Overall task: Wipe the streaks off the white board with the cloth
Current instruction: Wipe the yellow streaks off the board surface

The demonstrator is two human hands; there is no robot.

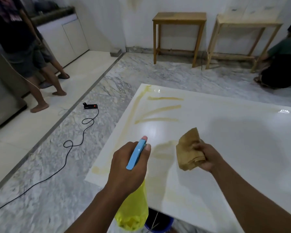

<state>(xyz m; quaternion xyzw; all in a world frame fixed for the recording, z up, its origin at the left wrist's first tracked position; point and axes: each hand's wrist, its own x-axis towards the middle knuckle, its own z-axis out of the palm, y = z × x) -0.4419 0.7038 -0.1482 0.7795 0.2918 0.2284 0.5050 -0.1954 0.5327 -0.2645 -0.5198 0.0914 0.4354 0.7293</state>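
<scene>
A large glossy white board (225, 140) lies flat in front of me, its left corner nearest the marble floor. Yellowish streaks (165, 108) run across its far left part, with fainter smears along the left edge and near my hands. My left hand (126, 167) grips a spray bottle (136, 153) with a blue trigger head, pink nozzle and yellow body, its nozzle pointing toward the streaks. My right hand (207, 157) holds a crumpled tan cloth (188, 152) just above the board, beside a smear.
A black power adapter (90, 106) with a red light and its cable (71, 145) lie on the marble floor to the left. A person (22, 47) stands at far left, another crouches at far right (280, 64). Two wooden tables (178, 34) stand against the back wall. A blue bucket (158, 222) sits under the board.
</scene>
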